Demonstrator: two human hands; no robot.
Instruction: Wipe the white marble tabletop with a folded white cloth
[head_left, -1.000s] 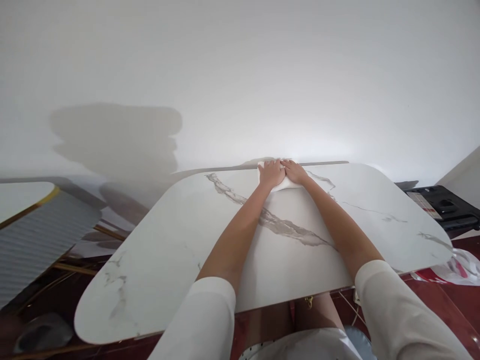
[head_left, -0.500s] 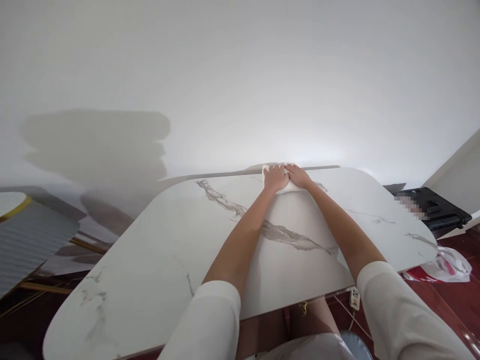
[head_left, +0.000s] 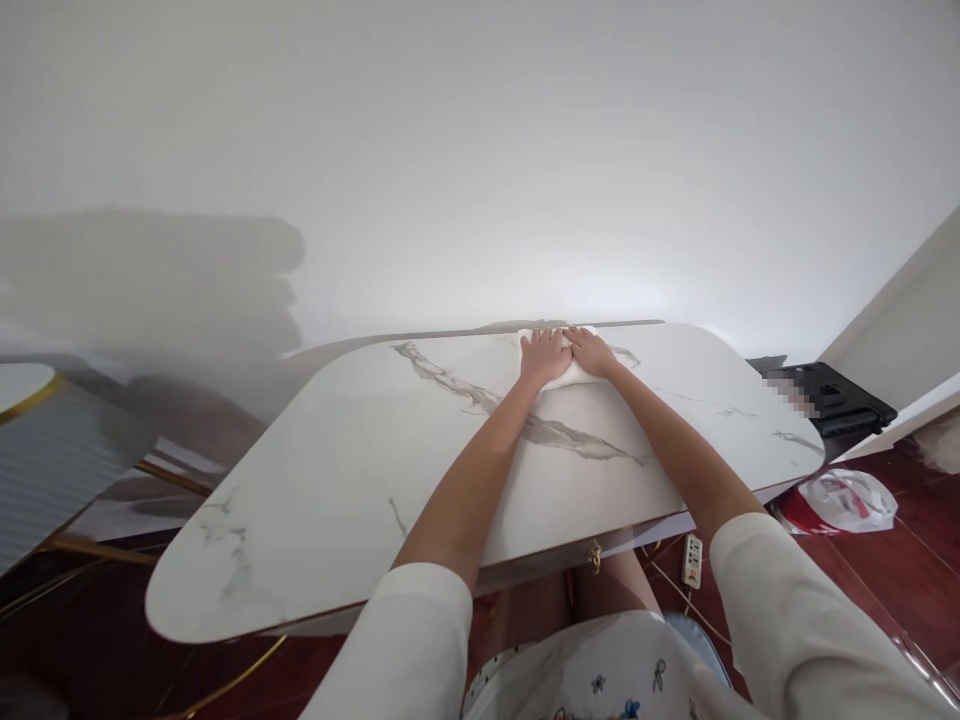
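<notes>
Both my arms stretch across a white marble table (head_left: 337, 480) with grey veins. My left hand (head_left: 544, 356) and my right hand (head_left: 591, 351) lie side by side, fingers flat, pressing on a white cloth (head_left: 564, 374) near the table's far edge, close to the white wall. Most of the cloth is hidden under my hands. I wear white sleeves.
A black device (head_left: 832, 398) sits low at the right, past the table's end. A plastic bag (head_left: 844, 499) and a white power strip (head_left: 691, 560) lie on the dark red floor. A ribbed, gold-trimmed panel (head_left: 52, 450) stands at the left.
My hands stay pressed on the cloth at the far edge. The view has shifted, so the table sits further left and more floor shows at the right.
</notes>
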